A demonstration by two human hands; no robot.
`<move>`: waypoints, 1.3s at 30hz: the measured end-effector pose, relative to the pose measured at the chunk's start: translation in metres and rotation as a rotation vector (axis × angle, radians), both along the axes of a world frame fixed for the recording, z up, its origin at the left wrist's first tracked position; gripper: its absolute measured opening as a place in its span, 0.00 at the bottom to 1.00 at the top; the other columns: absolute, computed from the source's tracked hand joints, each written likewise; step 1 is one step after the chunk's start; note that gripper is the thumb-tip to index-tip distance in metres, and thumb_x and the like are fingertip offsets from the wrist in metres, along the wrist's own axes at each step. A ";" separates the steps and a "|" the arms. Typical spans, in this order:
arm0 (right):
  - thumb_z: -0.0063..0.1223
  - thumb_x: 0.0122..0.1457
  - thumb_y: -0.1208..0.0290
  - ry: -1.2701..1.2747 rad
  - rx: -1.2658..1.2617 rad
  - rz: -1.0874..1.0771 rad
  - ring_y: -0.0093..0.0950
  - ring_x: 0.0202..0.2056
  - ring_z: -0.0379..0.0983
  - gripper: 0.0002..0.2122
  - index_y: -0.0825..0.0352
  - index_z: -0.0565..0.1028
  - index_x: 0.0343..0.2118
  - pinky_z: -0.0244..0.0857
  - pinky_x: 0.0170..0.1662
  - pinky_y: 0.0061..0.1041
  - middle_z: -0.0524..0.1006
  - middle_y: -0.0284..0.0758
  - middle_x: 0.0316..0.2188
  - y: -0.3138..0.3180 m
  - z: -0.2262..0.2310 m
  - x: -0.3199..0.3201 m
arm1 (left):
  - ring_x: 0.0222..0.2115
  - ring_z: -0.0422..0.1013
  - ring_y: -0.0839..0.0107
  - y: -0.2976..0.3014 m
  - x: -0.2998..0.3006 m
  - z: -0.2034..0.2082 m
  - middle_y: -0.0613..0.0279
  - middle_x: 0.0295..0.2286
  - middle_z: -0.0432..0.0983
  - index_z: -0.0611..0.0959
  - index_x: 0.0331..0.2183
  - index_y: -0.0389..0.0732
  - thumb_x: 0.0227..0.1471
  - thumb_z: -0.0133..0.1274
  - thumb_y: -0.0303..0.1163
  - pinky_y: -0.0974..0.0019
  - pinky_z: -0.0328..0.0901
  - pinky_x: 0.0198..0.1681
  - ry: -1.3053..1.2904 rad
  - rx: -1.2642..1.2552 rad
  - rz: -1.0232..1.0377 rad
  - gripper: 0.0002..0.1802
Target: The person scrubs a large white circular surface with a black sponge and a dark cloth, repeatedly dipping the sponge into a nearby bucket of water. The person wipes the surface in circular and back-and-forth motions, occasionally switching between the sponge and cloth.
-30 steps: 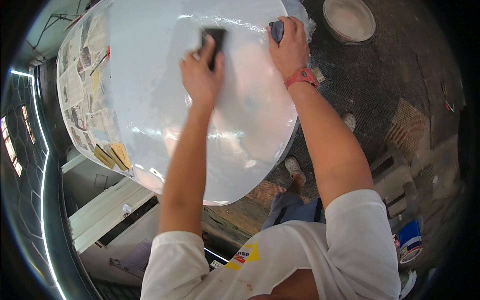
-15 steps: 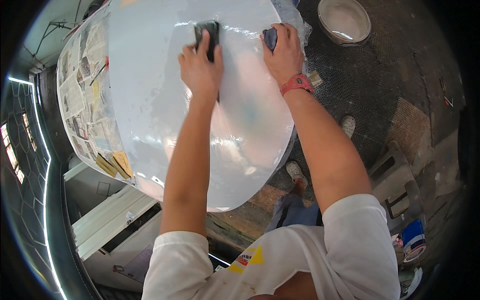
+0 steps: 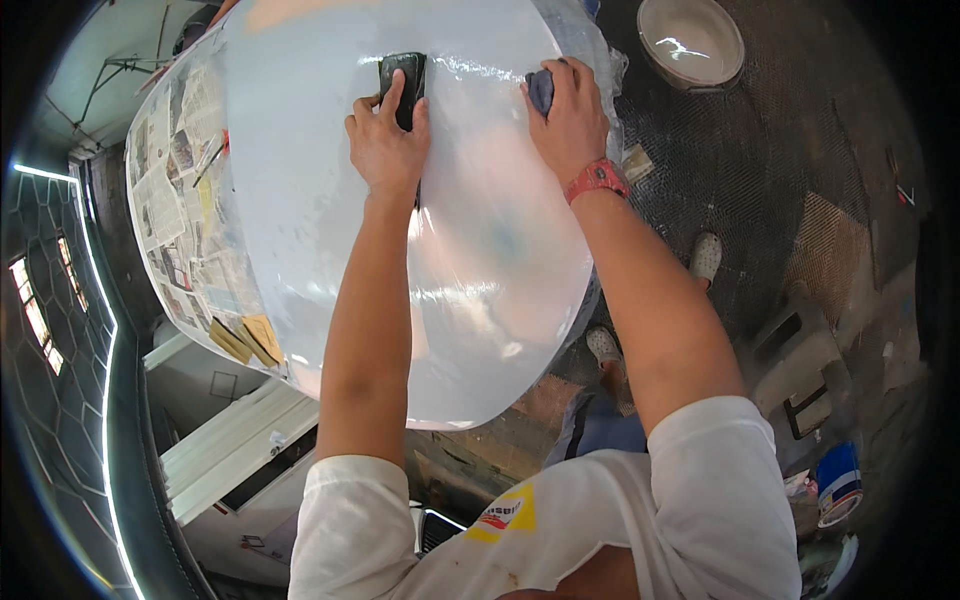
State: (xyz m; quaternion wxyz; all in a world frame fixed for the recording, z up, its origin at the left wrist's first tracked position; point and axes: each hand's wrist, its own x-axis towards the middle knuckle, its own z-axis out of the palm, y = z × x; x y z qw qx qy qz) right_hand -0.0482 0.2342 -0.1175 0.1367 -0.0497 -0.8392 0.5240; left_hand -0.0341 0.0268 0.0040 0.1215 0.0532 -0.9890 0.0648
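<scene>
A large, wet, glossy pale-grey panel (image 3: 310, 180), curved like a car body part, spreads out below me, with peach and greenish patches showing on its right side. My left hand (image 3: 388, 150) is closed around a black sanding block (image 3: 411, 88), which lies flat on the panel, one finger stretched along its top. Near the panel's right edge, my right hand (image 3: 575, 130) grips a dark blue-grey sponge or folded cloth (image 3: 540, 92); which of the two, I cannot tell. That hand rests on or just above the wet surface.
Newspaper (image 3: 165, 200) masks the left side, with tan sandpaper-like sheets (image 3: 240, 340) at its lower end. Clear plastic film (image 3: 603, 85) borders the right edge. A round bucket of liquid (image 3: 700, 86) stands on the dark floor. A blue can (image 3: 838, 480) lies lower right.
My left hand and the sanding block have shifted slightly left and a little toward me. My right hand keeps its grip near the edge. The whole view has shifted slightly.
</scene>
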 end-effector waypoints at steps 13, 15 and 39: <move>0.71 0.63 0.52 0.092 0.115 0.022 0.55 0.70 0.61 0.27 0.55 0.77 0.62 0.64 0.68 0.56 0.69 0.42 0.67 0.011 -0.001 -0.003 | 0.45 0.75 0.51 -0.013 0.148 -0.004 0.51 0.50 0.82 0.90 0.59 0.58 0.54 0.73 0.41 0.51 0.73 0.48 -0.083 0.038 -0.169 0.30; 0.71 0.63 0.54 0.110 0.147 0.050 0.56 0.72 0.59 0.28 0.54 0.77 0.64 0.61 0.70 0.57 0.68 0.41 0.69 0.006 0.001 0.001 | 0.45 0.75 0.52 -0.027 0.086 0.006 0.55 0.46 0.80 0.89 0.60 0.60 0.57 0.71 0.42 0.53 0.74 0.48 -0.047 0.044 -0.114 0.28; 0.63 0.68 0.45 -0.018 -0.015 0.444 0.62 0.76 0.51 0.42 0.68 0.62 0.75 0.48 0.78 0.58 0.52 0.61 0.78 -0.041 0.089 0.144 | 0.47 0.79 0.61 -0.023 0.144 0.080 0.51 0.51 0.84 0.80 0.56 0.48 0.68 0.63 0.51 0.57 0.73 0.52 0.294 1.985 0.242 0.24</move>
